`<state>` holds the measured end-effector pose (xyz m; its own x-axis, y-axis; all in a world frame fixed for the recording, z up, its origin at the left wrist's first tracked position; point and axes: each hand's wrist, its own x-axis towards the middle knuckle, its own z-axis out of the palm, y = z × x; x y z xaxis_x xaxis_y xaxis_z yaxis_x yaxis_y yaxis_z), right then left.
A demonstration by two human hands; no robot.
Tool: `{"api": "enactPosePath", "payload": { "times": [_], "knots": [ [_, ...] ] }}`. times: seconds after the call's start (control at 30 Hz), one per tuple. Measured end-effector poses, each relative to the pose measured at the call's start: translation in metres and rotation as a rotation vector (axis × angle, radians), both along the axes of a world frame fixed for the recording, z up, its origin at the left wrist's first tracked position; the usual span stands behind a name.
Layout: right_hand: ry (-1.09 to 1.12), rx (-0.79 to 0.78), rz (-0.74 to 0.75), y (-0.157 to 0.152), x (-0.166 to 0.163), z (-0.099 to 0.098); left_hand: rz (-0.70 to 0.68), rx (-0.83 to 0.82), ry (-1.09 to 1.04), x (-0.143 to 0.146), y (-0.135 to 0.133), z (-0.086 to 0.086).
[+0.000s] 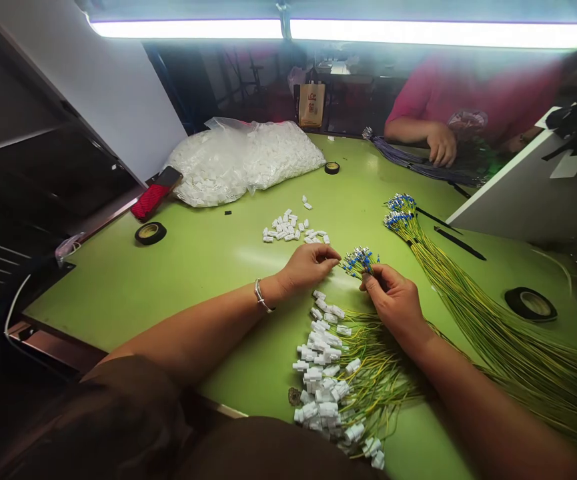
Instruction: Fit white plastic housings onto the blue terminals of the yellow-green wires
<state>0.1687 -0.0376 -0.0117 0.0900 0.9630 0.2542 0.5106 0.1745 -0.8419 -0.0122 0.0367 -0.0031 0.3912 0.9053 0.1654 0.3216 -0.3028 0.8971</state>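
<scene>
My right hand point(392, 293) grips a bundle of yellow-green wires point(358, 263) just below their ends, which carry blue-sleeved metal terminals. Left of that bundle, the thumb and fingers of my left hand point(313, 265) are pinched together by the terminals; what they hold, if anything, is too small to make out. Below my hands lies a pile of white plastic connectors point(325, 373) fitted on yellow-green wires. Beyond my left hand, loose white connectors point(285, 227) are scattered on the green table point(208, 267).
A large clear bag of white parts point(248, 163) lies at the back. Another wire bundle point(448, 287) stretches along the right. Black tape rolls point(151, 233) sit left, back and right. A co-worker's hand point(442, 143) rests on dark wires across the table. A light tube point(418, 32) hangs above.
</scene>
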Motion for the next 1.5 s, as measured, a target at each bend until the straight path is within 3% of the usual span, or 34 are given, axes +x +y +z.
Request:
{"api": "enactPosePath", "payload": {
  "times": [0.17, 0.33, 0.4, 0.63, 0.77, 0.9, 1.07, 1.17, 1.23, 1.3, 1.5],
  "knots": [
    [-0.052, 0.026, -0.020, 0.001, -0.003, 0.001, -0.092, 0.321, 0.284, 0.002, -0.001, -0.005],
    [0.068, 0.013, 0.000, -0.001, -0.004, 0.006, 0.215, 0.363, 0.279, -0.025, 0.031, 0.004],
    [0.116, 0.018, -0.029, 0.000, -0.004, 0.005, 0.264, 0.383, 0.266, -0.034, 0.044, 0.006],
    [0.096, 0.005, -0.047, 0.000, -0.007, 0.004, -0.049, 0.605, 0.565, -0.023, 0.047, -0.003],
    [0.078, -0.004, -0.022, -0.002, -0.008, 0.009, -0.045, 0.633, 0.683, -0.022, 0.043, -0.007],
    [0.078, -0.013, 0.018, -0.002, -0.009, 0.009, -0.029, 0.606, 0.648, -0.025, 0.044, -0.008],
    [0.101, -0.024, 0.027, -0.003, -0.010, 0.007, -0.015, 0.455, 0.268, -0.019, 0.029, -0.002],
    [0.159, -0.036, 0.023, -0.004, -0.010, 0.010, -0.041, 0.077, -0.047, -0.013, 0.013, 0.004],
    [0.177, -0.039, 0.017, -0.004, -0.011, 0.012, -0.108, -0.203, -0.164, -0.011, 0.004, 0.007],
    [0.158, -0.041, -0.002, -0.004, -0.010, 0.012, -0.184, -0.375, -0.228, -0.011, -0.002, 0.009],
    [0.053, -0.021, -0.007, -0.004, -0.008, 0.005, -0.274, -0.517, -0.355, -0.011, -0.009, 0.015]
  ]
}}
